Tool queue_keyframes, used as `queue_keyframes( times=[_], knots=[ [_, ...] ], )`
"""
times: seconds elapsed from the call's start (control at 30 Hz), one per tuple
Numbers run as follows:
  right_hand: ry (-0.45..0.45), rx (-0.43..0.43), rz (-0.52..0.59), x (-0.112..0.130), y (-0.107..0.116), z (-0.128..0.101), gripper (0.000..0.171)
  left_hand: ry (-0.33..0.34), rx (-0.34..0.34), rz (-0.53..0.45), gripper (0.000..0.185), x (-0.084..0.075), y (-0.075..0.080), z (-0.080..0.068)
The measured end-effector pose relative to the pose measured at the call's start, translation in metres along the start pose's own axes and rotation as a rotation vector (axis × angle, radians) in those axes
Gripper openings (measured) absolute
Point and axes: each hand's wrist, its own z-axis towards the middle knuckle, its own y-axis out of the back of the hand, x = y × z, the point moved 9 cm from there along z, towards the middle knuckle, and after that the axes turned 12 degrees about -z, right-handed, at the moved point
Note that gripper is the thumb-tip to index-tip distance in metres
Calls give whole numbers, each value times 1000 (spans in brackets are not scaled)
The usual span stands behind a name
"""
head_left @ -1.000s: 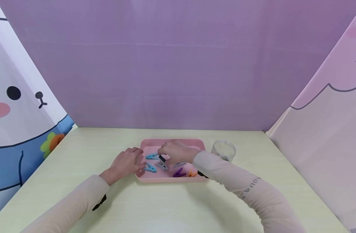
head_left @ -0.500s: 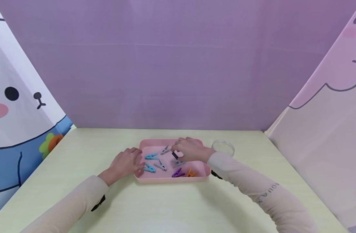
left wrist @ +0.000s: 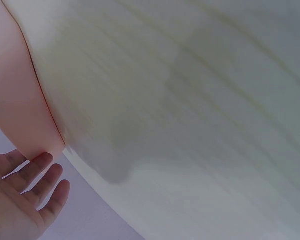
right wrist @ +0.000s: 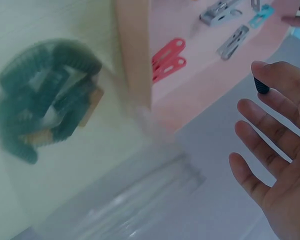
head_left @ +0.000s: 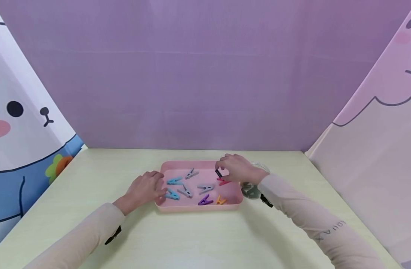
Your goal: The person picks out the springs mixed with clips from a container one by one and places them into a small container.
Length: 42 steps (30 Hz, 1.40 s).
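Right hand lifts a black clip over the pink tray; left hand rests at the tray's edge.

The right hand pinches a small black clip above the right end of the pink tray, just beside a clear jar that it partly hides. The jar's dark contents look like more clips, though the right wrist view is blurred. The left hand, fingers relaxed and holding nothing, touches the tray's left rim near a blue clothespin. A red clothespin lies by the right wall.
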Motion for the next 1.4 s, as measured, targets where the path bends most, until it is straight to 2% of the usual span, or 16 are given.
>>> queue_keyframes(
  times=[0.7,0.87,1.1,1.4],
  knots=[
    [-136,-93,82,-61,20,-48,29,-17,-6,1,55,1,-1,0],
    [-155,-111,91,-74,18,-58,29,-24,-8,3,55,0,-1,1],
    [-207,-89,99,-88,9,-69,32,-29,-17,3,55,1,-1,1],
    [-204,-68,104,-91,-5,-78,31,-23,-16,-6,56,2,-2,2]
  ],
)
